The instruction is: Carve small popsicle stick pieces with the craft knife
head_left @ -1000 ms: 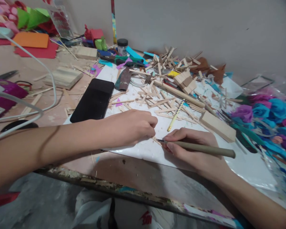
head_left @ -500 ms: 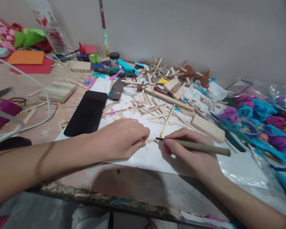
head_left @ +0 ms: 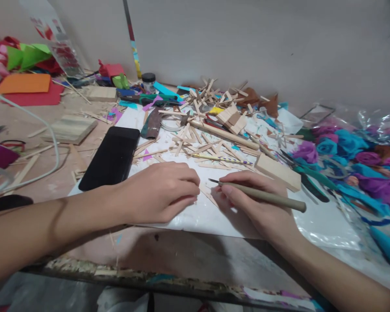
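Observation:
My right hand (head_left: 258, 195) is closed around a craft knife (head_left: 266, 195) with a grey-green handle; its narrow dark blade points left. My left hand (head_left: 167, 190) rests on the white sheet (head_left: 188, 219) with its fingers curled down, the fingertips hidden from view. Between both hands a thin wooden stick (head_left: 208, 197) lies slantwise, one end close to the left fingers; whether they grip it is unclear. Just beyond the hands lies a patterned pencil (head_left: 222, 159) among loose sticks.
A black phone (head_left: 112, 156) lies left of the sheet. Behind are a hammer (head_left: 221, 133) and a heap of wooden sticks (head_left: 211, 97). A wooden block (head_left: 277, 171) and green-handled pliers (head_left: 315, 182) lie right, near blue and purple paper flowers (head_left: 351, 143). A white cable (head_left: 53, 138) loops at left.
The pencil, which pointed toward the right hand, now lies crosswise farther back. The thin stick has turned to a steeper slant. The knife stays in my right hand; the view has shifted slightly.

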Demonstrator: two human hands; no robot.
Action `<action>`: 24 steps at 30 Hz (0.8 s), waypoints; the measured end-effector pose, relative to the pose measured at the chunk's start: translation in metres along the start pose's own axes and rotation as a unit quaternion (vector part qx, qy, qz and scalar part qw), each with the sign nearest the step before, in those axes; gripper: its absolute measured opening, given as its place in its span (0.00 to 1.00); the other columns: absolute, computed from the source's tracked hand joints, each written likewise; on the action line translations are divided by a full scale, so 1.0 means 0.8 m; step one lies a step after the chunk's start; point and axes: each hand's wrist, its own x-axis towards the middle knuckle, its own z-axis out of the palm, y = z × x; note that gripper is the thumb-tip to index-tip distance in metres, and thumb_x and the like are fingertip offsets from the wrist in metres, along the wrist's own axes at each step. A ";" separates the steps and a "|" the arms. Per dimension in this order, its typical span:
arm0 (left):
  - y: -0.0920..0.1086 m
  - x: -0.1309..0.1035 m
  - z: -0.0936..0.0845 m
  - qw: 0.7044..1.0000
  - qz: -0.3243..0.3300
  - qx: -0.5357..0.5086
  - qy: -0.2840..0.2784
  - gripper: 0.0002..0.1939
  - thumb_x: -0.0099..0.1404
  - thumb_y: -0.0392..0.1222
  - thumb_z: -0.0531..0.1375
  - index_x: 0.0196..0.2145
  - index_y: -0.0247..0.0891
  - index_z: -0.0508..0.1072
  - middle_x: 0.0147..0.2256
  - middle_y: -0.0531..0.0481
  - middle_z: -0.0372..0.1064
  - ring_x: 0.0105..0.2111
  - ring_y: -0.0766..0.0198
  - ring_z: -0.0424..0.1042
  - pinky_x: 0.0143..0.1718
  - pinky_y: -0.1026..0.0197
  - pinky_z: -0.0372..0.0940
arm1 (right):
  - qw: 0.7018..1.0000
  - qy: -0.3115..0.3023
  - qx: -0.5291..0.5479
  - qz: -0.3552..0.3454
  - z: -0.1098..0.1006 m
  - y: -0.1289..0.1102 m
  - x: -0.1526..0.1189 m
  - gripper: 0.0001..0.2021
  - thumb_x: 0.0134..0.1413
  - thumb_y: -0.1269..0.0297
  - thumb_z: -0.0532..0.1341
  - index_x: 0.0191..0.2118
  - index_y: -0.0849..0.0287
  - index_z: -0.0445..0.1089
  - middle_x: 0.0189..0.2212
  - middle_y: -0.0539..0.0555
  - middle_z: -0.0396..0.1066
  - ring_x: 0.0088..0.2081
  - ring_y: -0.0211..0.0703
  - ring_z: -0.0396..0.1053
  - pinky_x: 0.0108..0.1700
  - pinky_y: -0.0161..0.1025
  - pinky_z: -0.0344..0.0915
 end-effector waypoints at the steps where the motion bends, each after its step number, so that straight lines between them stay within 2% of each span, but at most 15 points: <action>1: -0.002 0.000 0.001 1.000 0.006 0.025 -0.011 0.14 0.83 0.35 0.56 0.52 0.32 0.82 0.53 0.39 0.80 0.53 0.50 0.79 0.55 0.52 0.70 | 1.000 -0.001 -0.010 -0.004 -0.002 -0.002 0.001 0.04 0.51 0.59 0.74 0.33 0.50 0.85 0.25 0.52 0.85 0.24 0.46 0.80 0.24 0.38 0.73; 3: -0.006 -0.001 0.005 0.997 0.019 0.067 -0.038 0.16 0.81 0.30 0.55 0.57 0.31 0.80 0.57 0.37 0.79 0.56 0.48 0.78 0.57 0.51 0.72 | 1.000 -0.011 -0.026 -0.009 -0.006 -0.003 0.003 0.02 0.50 0.61 0.72 0.30 0.51 0.85 0.20 0.51 0.81 0.20 0.44 0.75 0.20 0.36 0.68; 6: -0.008 0.000 0.008 0.993 0.026 0.090 -0.068 0.19 0.76 0.25 0.55 0.58 0.31 0.78 0.56 0.36 0.78 0.55 0.48 0.78 0.55 0.50 0.73 | 0.998 -0.029 -0.044 -0.017 -0.008 0.000 0.003 0.04 0.49 0.62 0.71 0.26 0.52 0.83 0.19 0.51 0.80 0.19 0.43 0.74 0.20 0.35 0.67; 12: -0.003 0.005 0.005 0.989 0.022 0.109 -0.093 0.18 0.78 0.28 0.55 0.59 0.29 0.79 0.53 0.36 0.78 0.52 0.46 0.77 0.52 0.47 0.74 | 0.997 -0.057 -0.056 -0.016 -0.004 0.009 0.001 0.06 0.52 0.61 0.70 0.27 0.52 0.83 0.21 0.51 0.81 0.21 0.42 0.75 0.21 0.34 0.67; 18: 0.002 0.008 0.003 0.983 0.014 0.137 -0.120 0.15 0.80 0.31 0.56 0.57 0.31 0.80 0.51 0.40 0.78 0.50 0.47 0.76 0.51 0.45 0.74 | 0.996 -0.058 -0.064 -0.015 -0.004 0.009 0.000 0.05 0.51 0.62 0.70 0.27 0.52 0.84 0.22 0.52 0.83 0.20 0.42 0.75 0.20 0.34 0.66; 24: 0.003 0.009 0.005 0.981 0.007 0.149 -0.124 0.16 0.79 0.31 0.56 0.58 0.32 0.80 0.51 0.41 0.78 0.50 0.48 0.76 0.50 0.46 0.74 | 0.996 -0.059 -0.068 -0.015 -0.002 0.009 0.002 0.06 0.51 0.62 0.70 0.28 0.52 0.85 0.23 0.53 0.83 0.21 0.43 0.76 0.21 0.35 0.68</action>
